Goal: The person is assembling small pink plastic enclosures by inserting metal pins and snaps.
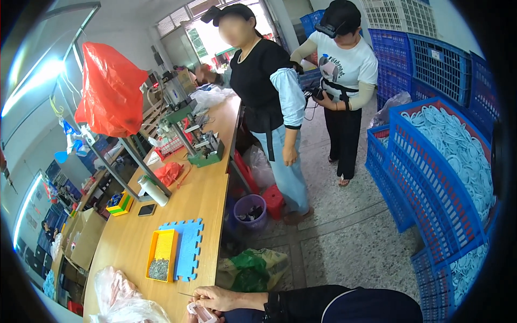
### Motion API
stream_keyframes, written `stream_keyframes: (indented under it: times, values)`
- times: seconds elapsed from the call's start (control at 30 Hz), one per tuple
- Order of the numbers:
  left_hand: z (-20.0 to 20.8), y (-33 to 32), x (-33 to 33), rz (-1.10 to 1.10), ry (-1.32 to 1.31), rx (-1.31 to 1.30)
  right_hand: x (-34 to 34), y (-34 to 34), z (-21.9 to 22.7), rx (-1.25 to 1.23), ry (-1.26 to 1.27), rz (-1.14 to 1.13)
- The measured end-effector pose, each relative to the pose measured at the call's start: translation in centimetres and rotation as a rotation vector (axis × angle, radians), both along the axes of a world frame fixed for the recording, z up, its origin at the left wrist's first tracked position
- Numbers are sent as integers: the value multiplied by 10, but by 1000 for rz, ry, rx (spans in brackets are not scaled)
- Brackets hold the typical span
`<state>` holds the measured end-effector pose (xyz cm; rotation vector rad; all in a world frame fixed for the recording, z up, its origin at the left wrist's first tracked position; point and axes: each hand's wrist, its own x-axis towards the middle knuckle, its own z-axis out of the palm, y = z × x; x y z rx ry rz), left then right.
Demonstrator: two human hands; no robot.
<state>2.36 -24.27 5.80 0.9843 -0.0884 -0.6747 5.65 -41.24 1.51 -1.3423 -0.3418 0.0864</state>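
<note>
Low in the view, at the table's near edge, my right hand [216, 297] is closed, fingers pinched together. A thin metal rod-like tool [186, 294] juts out from its fingers toward the left; its exact kind is too small to tell. Just below is a small pale pink, see-through plastic part [204, 314]. My left hand [190, 317] shows only in part at the lower edge and seems to grip this part. Beyond the hands, a yellow tray [171, 245] with small metal pieces [159, 269] in it rests partly on a blue foam mat [188, 247].
Plastic bags [121, 296] lie left of my hands. A white bottle [153, 191], a phone [146, 210] and green bench presses [207, 151] stand farther along the table [215, 194]. Two people stand beyond. Blue crates [431, 183] of light-blue parts are stacked at right.
</note>
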Motion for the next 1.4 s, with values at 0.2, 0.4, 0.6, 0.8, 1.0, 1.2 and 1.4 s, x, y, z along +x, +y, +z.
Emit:
stream_keyframes:
  times: [0.2, 0.4, 0.6, 0.8, 1.0, 1.2, 1.4]
  values:
    - [-8, 24, -16, 108, -2, -36, -9, 17, 23, -34, 28, 141]
    - [-20, 59, -34, 408, -53, -101, 17, 76, 11, 99, 120, 388]
    - [-16, 81, -33, 461, -82, -321, 31, 99, 43, 53, 174, 584]
    - [-25, 109, -33, 521, -105, -334, 42, 128, 40, -8, 142, 652]
    - [-45, 128, -30, 604, -5, -386, 53, 153, 29, -269, -71, 501]
    - [-57, 142, -20, 640, 47, -429, 63, 179, 17, -391, -278, 415]
    - [-60, 155, -16, 760, 121, -395, 63, 201, 12, -643, -683, 278]
